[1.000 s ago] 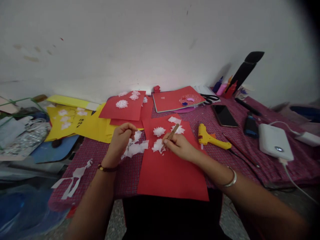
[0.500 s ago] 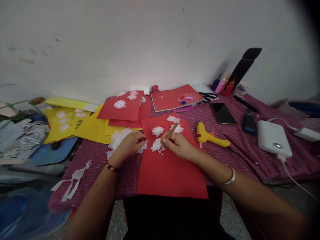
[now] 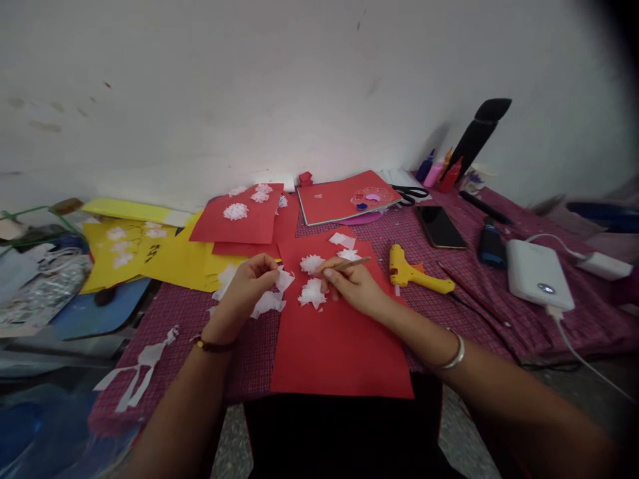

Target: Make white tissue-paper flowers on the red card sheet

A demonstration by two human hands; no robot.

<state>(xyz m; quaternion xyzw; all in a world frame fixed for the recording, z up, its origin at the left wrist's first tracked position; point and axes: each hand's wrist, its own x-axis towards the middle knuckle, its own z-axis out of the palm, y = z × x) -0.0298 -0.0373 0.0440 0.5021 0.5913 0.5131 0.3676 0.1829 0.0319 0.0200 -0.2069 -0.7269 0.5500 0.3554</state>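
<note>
My left hand (image 3: 248, 285) pinches a small square of white tissue paper (image 3: 285, 279) at the left edge of a red paper sheet (image 3: 342, 352). Loose tissue pieces (image 3: 269, 304) lie under and beside that hand. My right hand (image 3: 358, 287) is closed on a thin wooden stick (image 3: 352, 263), which lies nearly level between thumb and fingers. Its fingertips are close to the lower white tissue flower (image 3: 312, 293) on the sheet. Two more flowers sit higher up, the right one partly hidden by the stick. A flat white scrap (image 3: 342, 240) rests near the top.
A yellow glue gun (image 3: 418, 277), a red pencil (image 3: 474, 293), a phone (image 3: 441, 227) and a white power bank (image 3: 540, 274) with a cable lie to the right. Behind are scissors (image 3: 408, 193) and a red sheet with tissue flowers (image 3: 224, 231). Yellow sheets (image 3: 174, 259) spread leftward.
My left hand has lifted a tissue square off the pile. The stick in my right hand has tipped from steep to nearly level, away from the lower flower. The view has shifted slightly.
</note>
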